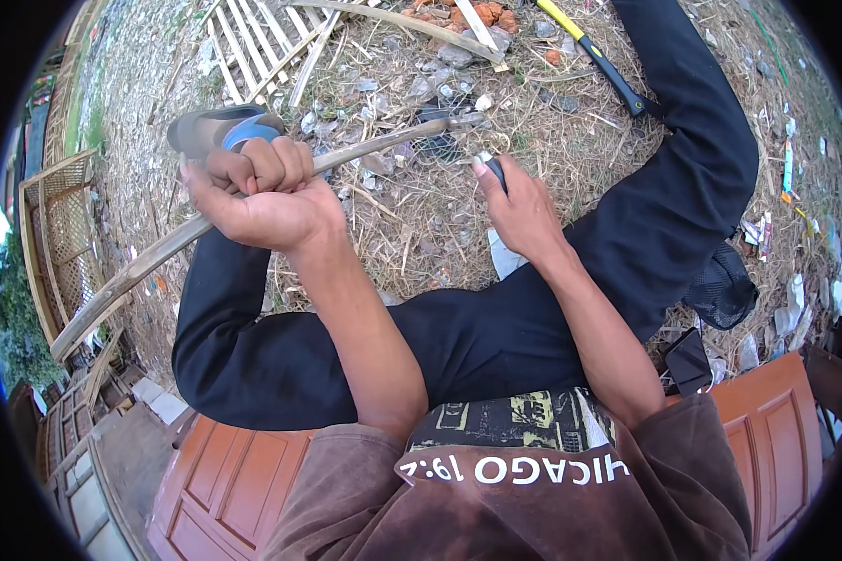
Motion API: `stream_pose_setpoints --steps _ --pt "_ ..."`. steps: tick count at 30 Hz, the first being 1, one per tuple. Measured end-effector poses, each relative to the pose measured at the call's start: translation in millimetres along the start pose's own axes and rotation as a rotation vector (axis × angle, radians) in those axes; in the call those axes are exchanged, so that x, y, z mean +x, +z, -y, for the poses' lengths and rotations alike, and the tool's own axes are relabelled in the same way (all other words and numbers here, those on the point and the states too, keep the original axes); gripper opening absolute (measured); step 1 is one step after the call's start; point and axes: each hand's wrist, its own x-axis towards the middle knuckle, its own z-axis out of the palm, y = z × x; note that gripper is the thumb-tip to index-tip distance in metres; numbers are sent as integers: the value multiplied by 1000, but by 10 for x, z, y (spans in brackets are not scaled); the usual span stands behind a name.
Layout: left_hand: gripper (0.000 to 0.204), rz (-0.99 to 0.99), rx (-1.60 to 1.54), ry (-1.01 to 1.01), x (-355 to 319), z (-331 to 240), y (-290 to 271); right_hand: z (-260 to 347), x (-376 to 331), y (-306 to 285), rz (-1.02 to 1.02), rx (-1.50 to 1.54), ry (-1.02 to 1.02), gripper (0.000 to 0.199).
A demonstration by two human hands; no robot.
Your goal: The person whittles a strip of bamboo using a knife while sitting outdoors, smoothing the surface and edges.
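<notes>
My left hand (262, 201) is closed around a long, slightly bent wooden stick (136, 271). The stick slants from the lower left up toward the right, its far tip above the ground between my legs. In my right hand (524, 210), fingers and thumb pinch a small dark-handled tool (497, 171) with a pale end; most of it is hidden in the palm, so its exact kind does not show. It is a short way below the stick's far end, apart from it.
Near my right foot lies a long yellow-and-black handle (589, 56). Slatted wood (262, 47) and rubble (454, 56) are at the far side. Beside my right hip are a black mesh item (723, 288) and a dark phone-like slab (689, 363). An orange-brown panelled door (239, 477) lies beneath me.
</notes>
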Motion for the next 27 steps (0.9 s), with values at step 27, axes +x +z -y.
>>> stream_pose_setpoints --steps 27 --pt "45 25 -16 -34 -78 -14 -100 190 -102 -71 19 -23 -88 47"
